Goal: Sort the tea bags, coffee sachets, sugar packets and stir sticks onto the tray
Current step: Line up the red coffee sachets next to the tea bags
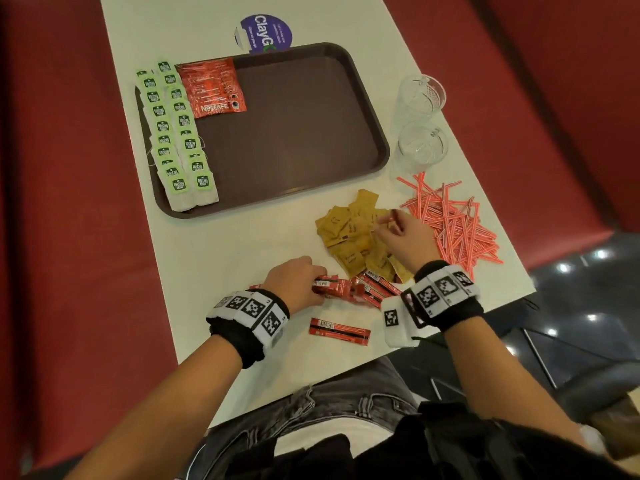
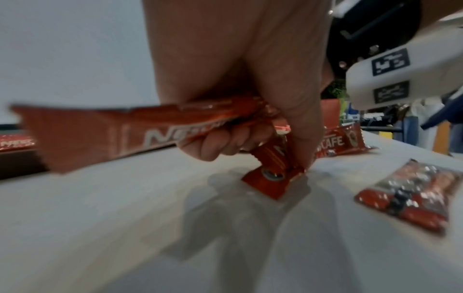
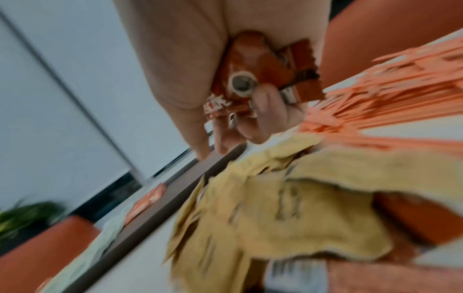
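Two columns of green-labelled tea bags (image 1: 176, 133) lie along the left side of the brown tray (image 1: 294, 133), with a stack of red coffee sachets (image 1: 213, 88) beside them. My left hand (image 1: 299, 278) grips a few red coffee sachets (image 2: 100, 134) from the loose pile (image 1: 367, 289) near the table's front edge. My right hand (image 1: 398, 232) hovers over the tan sugar packets (image 1: 353, 237). Its curled fingers (image 3: 265, 107) hold red coffee sachets (image 3: 263, 65) in the palm. Pink stir sticks (image 1: 453, 223) lie in a heap to its right.
One coffee sachet (image 1: 339, 331) lies alone near the front edge. Two clear glasses (image 1: 420, 123) stand right of the tray, and a purple round sticker (image 1: 265, 32) lies behind it. Red seats flank the white table (image 1: 225, 244).
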Demonstrator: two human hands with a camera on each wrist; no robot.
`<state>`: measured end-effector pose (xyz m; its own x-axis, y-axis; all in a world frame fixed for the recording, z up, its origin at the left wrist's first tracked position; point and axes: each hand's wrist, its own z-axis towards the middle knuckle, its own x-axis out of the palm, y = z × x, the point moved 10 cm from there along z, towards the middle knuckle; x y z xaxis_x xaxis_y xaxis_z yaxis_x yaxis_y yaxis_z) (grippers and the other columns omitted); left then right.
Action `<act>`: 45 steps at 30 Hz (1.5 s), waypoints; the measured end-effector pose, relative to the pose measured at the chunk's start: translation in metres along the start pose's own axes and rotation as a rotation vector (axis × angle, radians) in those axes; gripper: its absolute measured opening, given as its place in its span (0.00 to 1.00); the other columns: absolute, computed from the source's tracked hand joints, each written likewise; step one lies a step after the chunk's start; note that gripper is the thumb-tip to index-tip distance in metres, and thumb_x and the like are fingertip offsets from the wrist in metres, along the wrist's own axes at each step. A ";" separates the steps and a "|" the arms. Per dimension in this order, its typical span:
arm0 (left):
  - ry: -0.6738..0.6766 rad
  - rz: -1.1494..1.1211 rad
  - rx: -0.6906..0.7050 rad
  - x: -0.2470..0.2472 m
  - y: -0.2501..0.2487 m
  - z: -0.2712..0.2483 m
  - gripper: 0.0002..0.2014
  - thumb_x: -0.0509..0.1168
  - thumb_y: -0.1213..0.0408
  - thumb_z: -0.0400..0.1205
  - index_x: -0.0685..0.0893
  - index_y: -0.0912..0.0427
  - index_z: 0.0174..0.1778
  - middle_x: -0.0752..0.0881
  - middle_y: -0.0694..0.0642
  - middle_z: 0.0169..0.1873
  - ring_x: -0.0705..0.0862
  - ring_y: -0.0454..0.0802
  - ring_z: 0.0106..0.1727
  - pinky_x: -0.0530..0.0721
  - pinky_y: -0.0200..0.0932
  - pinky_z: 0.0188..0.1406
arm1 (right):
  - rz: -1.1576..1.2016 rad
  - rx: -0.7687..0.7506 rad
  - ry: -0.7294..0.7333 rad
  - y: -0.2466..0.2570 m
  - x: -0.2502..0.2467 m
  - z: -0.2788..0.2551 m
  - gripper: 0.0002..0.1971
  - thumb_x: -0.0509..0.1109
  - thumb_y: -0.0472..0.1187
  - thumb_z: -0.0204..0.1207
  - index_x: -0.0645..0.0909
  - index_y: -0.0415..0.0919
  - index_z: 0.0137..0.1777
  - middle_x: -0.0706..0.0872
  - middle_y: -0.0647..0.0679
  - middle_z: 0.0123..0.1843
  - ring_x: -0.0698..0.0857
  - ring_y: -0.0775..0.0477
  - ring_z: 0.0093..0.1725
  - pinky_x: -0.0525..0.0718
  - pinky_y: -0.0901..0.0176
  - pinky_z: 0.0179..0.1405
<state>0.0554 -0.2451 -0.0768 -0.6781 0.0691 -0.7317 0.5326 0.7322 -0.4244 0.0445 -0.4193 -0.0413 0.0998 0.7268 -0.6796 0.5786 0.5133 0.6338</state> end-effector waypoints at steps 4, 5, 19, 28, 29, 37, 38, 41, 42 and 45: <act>0.032 -0.082 -0.022 0.000 0.005 0.000 0.11 0.67 0.55 0.77 0.81 0.56 0.51 0.77 0.56 0.49 0.77 0.51 0.46 0.73 0.43 0.41 | -0.210 0.142 -0.009 -0.043 -0.028 0.003 0.06 0.64 0.40 0.79 0.79 0.38 0.47 0.82 0.43 0.42 0.80 0.45 0.42 0.75 0.57 0.41; 0.039 -0.071 -0.021 0.000 0.004 0.000 0.10 0.67 0.57 0.77 0.79 0.56 0.50 0.79 0.56 0.50 0.78 0.51 0.47 0.72 0.43 0.41 | -0.268 0.173 0.035 -0.052 -0.026 0.003 0.08 0.65 0.42 0.79 0.79 0.37 0.47 0.83 0.42 0.42 0.80 0.45 0.41 0.77 0.56 0.41; -0.003 -0.713 -0.175 -0.011 -0.009 0.004 0.08 0.63 0.69 0.76 0.83 0.50 0.41 0.80 0.51 0.32 0.76 0.46 0.33 0.70 0.37 0.31 | -0.223 0.072 0.171 -0.049 0.002 0.007 0.11 0.64 0.41 0.79 0.82 0.43 0.59 0.85 0.45 0.57 0.81 0.46 0.49 0.77 0.58 0.48; -0.215 -0.980 -0.340 -0.029 0.019 0.006 0.14 0.63 0.77 0.73 0.77 0.53 0.47 0.82 0.54 0.33 0.78 0.49 0.28 0.74 0.37 0.27 | -0.458 -0.191 0.253 -0.001 0.030 0.001 0.15 0.62 0.46 0.81 0.80 0.49 0.65 0.79 0.45 0.57 0.80 0.42 0.57 0.82 0.51 0.55; -0.233 -1.044 -0.359 -0.029 0.022 0.006 0.15 0.61 0.79 0.72 0.76 0.53 0.45 0.80 0.56 0.32 0.76 0.50 0.26 0.73 0.38 0.25 | -0.462 -0.200 0.275 0.001 0.033 0.001 0.14 0.62 0.46 0.80 0.81 0.49 0.64 0.79 0.44 0.56 0.80 0.41 0.58 0.81 0.49 0.56; -0.211 -1.124 -0.375 -0.029 0.020 0.013 0.06 0.60 0.73 0.77 0.74 0.56 0.40 0.73 0.54 0.24 0.69 0.47 0.22 0.68 0.38 0.21 | -0.479 -0.199 0.260 0.003 0.022 0.013 0.17 0.64 0.45 0.79 0.79 0.48 0.67 0.79 0.44 0.57 0.81 0.43 0.57 0.80 0.55 0.50; -0.195 -1.068 -0.365 -0.028 0.020 0.015 0.07 0.61 0.72 0.77 0.74 0.55 0.39 0.73 0.54 0.24 0.69 0.47 0.23 0.68 0.38 0.23 | -0.498 -0.209 0.263 0.005 0.023 0.013 0.17 0.65 0.48 0.79 0.79 0.47 0.65 0.80 0.45 0.57 0.81 0.43 0.57 0.80 0.55 0.49; -0.077 -0.818 -0.269 -0.025 0.010 0.016 0.06 0.68 0.65 0.77 0.77 0.53 0.38 0.76 0.50 0.29 0.73 0.45 0.28 0.71 0.35 0.28 | -0.581 -0.260 0.294 0.013 0.035 0.012 0.17 0.67 0.54 0.76 0.80 0.45 0.60 0.80 0.47 0.56 0.81 0.45 0.56 0.79 0.56 0.46; -0.018 -0.696 -0.238 -0.021 0.005 0.015 0.06 0.71 0.61 0.76 0.79 0.53 0.42 0.80 0.50 0.32 0.77 0.45 0.31 0.73 0.34 0.31 | -0.603 -0.275 0.295 0.016 0.039 0.012 0.17 0.68 0.53 0.76 0.80 0.45 0.60 0.80 0.47 0.56 0.81 0.45 0.56 0.78 0.56 0.45; 0.088 -0.310 -0.239 -0.009 0.012 0.007 0.20 0.75 0.52 0.70 0.80 0.49 0.56 0.86 0.50 0.47 0.83 0.49 0.47 0.78 0.40 0.47 | -0.642 -0.286 0.293 0.022 0.046 0.016 0.16 0.69 0.51 0.75 0.80 0.44 0.59 0.80 0.47 0.58 0.81 0.44 0.58 0.78 0.54 0.46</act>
<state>0.0716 -0.2419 -0.0794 -0.8343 -0.1294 -0.5359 0.1703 0.8640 -0.4738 0.0748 -0.3819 -0.0650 -0.4273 0.3166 -0.8469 0.2142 0.9455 0.2454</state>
